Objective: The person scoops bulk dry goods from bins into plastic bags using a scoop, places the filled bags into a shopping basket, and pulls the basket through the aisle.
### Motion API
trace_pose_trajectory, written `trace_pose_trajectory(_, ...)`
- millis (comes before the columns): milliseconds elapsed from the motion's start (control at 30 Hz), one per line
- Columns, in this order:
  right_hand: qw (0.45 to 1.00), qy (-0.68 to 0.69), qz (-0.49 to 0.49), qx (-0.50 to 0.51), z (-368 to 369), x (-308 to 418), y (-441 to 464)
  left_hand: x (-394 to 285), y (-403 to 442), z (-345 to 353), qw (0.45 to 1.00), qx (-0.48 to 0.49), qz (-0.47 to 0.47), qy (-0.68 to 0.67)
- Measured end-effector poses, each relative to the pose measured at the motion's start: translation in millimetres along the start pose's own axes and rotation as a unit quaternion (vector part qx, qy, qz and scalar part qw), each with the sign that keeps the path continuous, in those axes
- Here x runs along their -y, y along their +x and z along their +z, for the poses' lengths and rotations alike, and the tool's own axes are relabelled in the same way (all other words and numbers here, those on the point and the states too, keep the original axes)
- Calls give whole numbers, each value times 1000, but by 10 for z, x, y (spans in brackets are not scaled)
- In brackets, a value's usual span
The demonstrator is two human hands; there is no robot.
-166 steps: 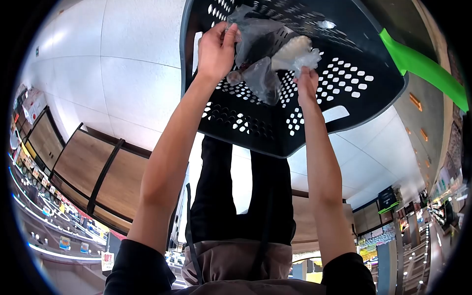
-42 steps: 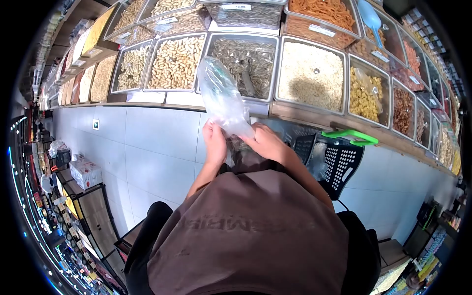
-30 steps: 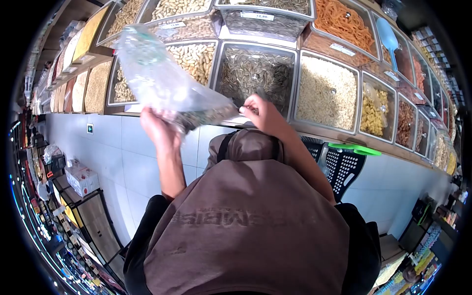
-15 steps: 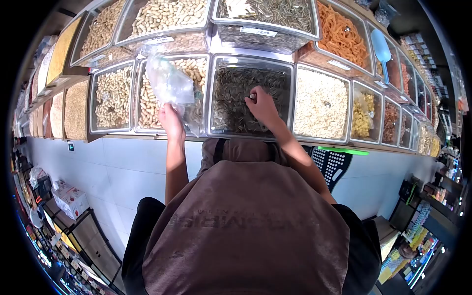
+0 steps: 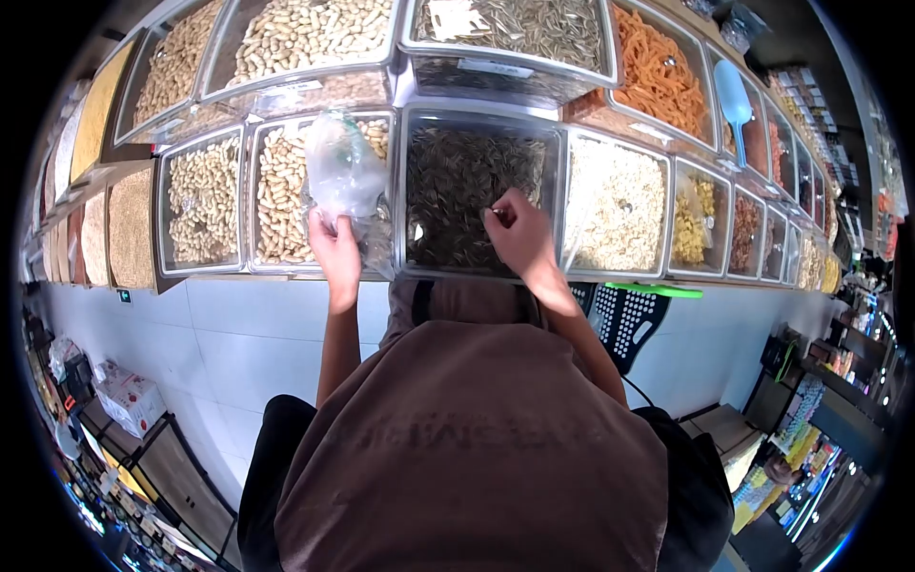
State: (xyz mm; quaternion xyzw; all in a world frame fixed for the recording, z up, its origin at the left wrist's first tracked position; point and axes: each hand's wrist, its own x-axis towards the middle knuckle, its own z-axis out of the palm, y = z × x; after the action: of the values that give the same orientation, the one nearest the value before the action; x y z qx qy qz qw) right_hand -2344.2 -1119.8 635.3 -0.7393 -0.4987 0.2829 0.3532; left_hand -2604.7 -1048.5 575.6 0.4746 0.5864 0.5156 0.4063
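A clear, crumpled plastic bag point(image 5: 345, 172) is pinched at its lower edge in my left hand point(image 5: 334, 250). It stands up above the fingers, in front of a bin of unshelled peanuts point(image 5: 279, 195). To the right, my right hand point(image 5: 522, 234) is over a clear-walled bin of dark striped sunflower seeds point(image 5: 457, 181). Its thumb and fingers are curled together; something small may be between the tips, but I cannot make it out. A small pale bit point(image 5: 417, 232) shows among the seeds at the left.
A bin of pale flakes point(image 5: 618, 205) adjoins the seeds on the right. Behind stand raised bins of peanuts point(image 5: 310, 38), more seeds point(image 5: 558, 33) and orange strips point(image 5: 658, 71). A blue scoop point(image 5: 732, 100) rests farther right. Below the counter is a black perforated basket point(image 5: 624, 319).
My right hand has come nearer to me, toward the front of the seed bin, and turned with its fingers curled. The bag has shifted slightly right and looks fuller. The view has shifted slightly.
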Motion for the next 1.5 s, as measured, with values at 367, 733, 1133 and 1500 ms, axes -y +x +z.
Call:
trace_pose_trajectory(367, 991, 121, 23, -47, -1809, -463, -314, 155, 25, 57, 999, -21, 21, 9)
trace_pose_trajectory(733, 992, -95, 68, -44, -2423, -1673, 20, -110, -542, 375, 882, -74, 86, 458)
trace_pose_trajectory(1133, 994, -94, 48, 15, -2557, -2331, 474, 11, -125, 276, 866, -296, 147, 376)
trace_pose_trajectory(1500, 989, -140, 48, 7, -2552, -2436, 607, -1244, -673, 315, 975, -208, 23, -78)
